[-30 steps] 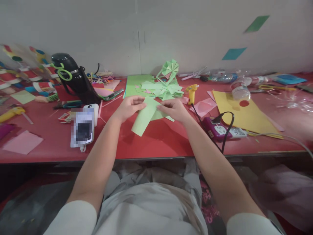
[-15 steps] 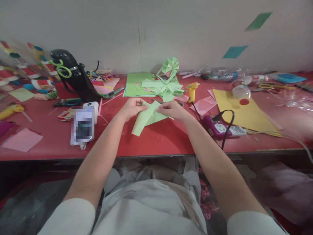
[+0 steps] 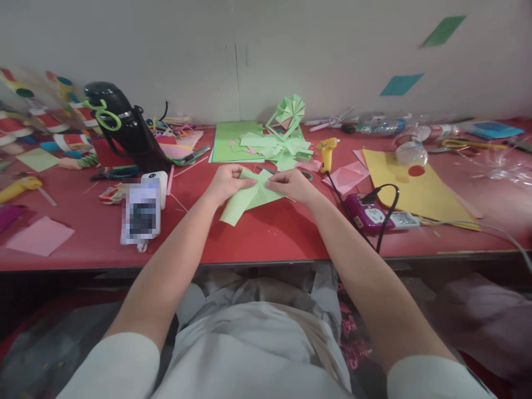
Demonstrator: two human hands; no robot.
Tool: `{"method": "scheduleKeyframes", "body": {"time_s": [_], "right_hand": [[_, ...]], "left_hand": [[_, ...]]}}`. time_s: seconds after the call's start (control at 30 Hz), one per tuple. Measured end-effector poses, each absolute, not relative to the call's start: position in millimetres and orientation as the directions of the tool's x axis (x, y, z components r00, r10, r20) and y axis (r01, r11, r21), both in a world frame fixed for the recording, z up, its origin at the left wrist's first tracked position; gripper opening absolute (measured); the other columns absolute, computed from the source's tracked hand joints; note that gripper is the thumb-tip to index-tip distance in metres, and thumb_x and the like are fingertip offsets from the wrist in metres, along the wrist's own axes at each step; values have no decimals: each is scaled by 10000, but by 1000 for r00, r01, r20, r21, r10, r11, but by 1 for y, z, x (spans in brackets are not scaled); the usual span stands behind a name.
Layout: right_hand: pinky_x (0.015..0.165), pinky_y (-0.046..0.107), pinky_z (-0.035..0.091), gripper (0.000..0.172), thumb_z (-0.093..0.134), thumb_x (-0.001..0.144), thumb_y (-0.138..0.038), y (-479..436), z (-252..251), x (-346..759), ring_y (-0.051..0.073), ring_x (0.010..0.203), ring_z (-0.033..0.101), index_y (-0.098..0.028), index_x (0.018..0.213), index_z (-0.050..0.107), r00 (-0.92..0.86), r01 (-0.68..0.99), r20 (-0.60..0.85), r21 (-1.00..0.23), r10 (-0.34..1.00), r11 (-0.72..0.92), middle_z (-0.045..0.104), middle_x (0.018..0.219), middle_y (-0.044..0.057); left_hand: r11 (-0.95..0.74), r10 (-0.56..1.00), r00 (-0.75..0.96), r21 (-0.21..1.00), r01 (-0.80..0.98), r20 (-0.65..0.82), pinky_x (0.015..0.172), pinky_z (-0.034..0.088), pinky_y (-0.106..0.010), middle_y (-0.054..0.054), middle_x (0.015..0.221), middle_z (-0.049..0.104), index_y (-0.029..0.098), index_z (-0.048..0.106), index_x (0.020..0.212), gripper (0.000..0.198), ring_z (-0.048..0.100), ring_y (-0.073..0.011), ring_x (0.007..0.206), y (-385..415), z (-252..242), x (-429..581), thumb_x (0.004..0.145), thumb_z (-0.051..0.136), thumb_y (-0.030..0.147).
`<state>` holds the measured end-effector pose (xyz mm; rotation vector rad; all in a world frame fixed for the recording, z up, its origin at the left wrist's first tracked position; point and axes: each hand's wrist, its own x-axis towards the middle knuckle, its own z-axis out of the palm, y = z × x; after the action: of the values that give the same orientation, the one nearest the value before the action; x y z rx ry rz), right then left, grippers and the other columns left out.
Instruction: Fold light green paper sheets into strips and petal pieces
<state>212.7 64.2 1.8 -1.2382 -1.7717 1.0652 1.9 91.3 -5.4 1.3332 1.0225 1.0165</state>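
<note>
over near half of red table (image 3: 266, 244), left hand (image 3: 228, 183) and right hand (image 3: 291, 185) pinch green paper (image 3: 245, 197); uneven pulling could crease or tear it.

You are at a paper-craft workplace, identified as follows. Your red tabletop (image 3: 266, 239) runs along a pale wall (image 3: 166, 50) and carries coloured stock: light green paper (image 3: 246, 198) before you, a yellow sheet (image 3: 409, 191) to your right and a pink sheet (image 3: 40, 236) to your left. Note the folded green model (image 3: 290, 112) near the wall, a yellow glue gun (image 3: 326, 157) to its right and a second glue gun (image 3: 20, 189) at far left. You cannot establish whether the room is a school, studio or home.
</note>
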Motion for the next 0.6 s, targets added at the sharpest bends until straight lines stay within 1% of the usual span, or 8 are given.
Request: {"method": "scheduleKeyframes", "body": {"time_s": [0.37,0.6], "right_hand": [[528,288,219,357,725,748,-504,65,0,212,86,564,296,-148,728,706,-268,361,94,-913,959,190,416,590,-26],[533,291,212,344,719,758,-488,63,2,211,84,567,288,-150,700,691,-261,365,105,-909,959,199,404,596,-25]], "left_hand": [[-34,975,220,999,7,32,704,587,-366,-88,843,762,127,705,822,485,700,-205,719,90,-6,6,453,948,330],[-52,971,233,999,5,49,704,585,-362,-82,842,759,128,707,832,456,697,-199,718,89,-6,5,487,934,320]]}}
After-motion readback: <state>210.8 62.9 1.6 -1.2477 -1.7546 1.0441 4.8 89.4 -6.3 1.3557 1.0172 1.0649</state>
